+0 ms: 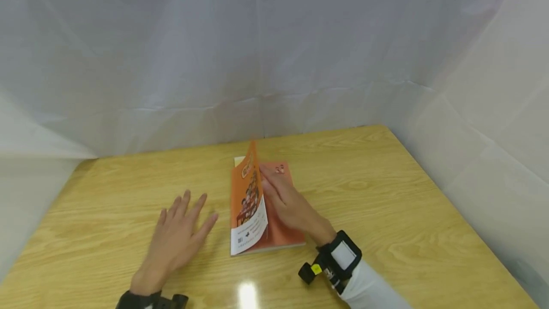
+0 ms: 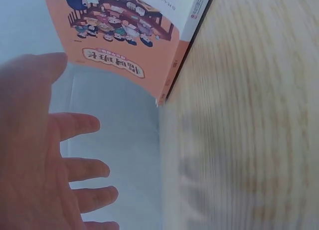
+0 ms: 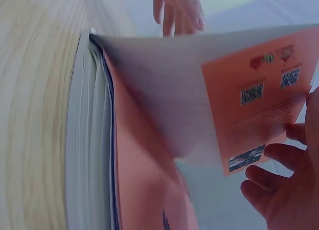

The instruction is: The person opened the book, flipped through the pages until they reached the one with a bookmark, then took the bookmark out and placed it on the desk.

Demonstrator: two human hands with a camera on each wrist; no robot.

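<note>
While the book lay flat on the surface, its cover stood lifted, as these lines tell.

Book: orange paperback, near the middle of the surface, spine toward 9 o'clock, page block resting flat.

Cover: raised nearly upright along the spine side, its illustrated face turned toward 9 o'clock; the left wrist view showed that picture face, the right wrist view its inner side with a folded flap.

Right hand: reached in from 5 o'clock, fingers fairly straight, lying on the orange page under the cover and against the cover's inner side; whether it pinched the cover, I cannot tell.

Left hand: at 9 o'clock of the book, just beside it but apart, palm down, fingers spread and straight, holding nothing.

Surface: pale wood grain, glossy.

Backdrop: white sheeting at 12 and 3 o'clock.
</note>
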